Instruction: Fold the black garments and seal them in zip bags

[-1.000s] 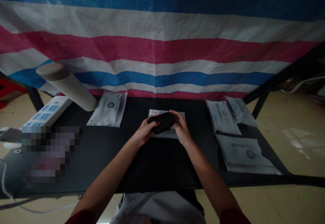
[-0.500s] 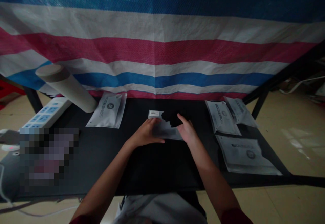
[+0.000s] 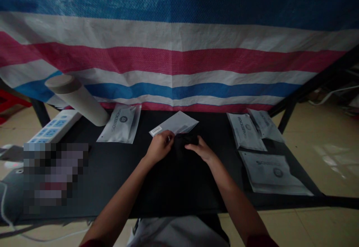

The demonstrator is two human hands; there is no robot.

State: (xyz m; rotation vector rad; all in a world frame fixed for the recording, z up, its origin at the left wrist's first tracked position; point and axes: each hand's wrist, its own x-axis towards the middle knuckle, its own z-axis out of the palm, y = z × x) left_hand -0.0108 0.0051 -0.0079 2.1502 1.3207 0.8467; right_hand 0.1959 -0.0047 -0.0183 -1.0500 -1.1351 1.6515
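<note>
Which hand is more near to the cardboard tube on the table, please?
Left. The left hand is to the right of the cardboard tube and nearer the person. The right hand is farther right, beyond the black fabric bundle.

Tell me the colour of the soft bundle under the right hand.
Black, shown in the head view: the bundle under the right hand nearly blends into the black table top.

"ROCKBROS" in dark print, running sideways, on left plastic bag (image 3: 121, 123) and right plastic bag (image 3: 246, 132), w/ round logo on each; white label (image 3: 156, 130) on center bag (image 3: 176, 123) too small to read.
</note>
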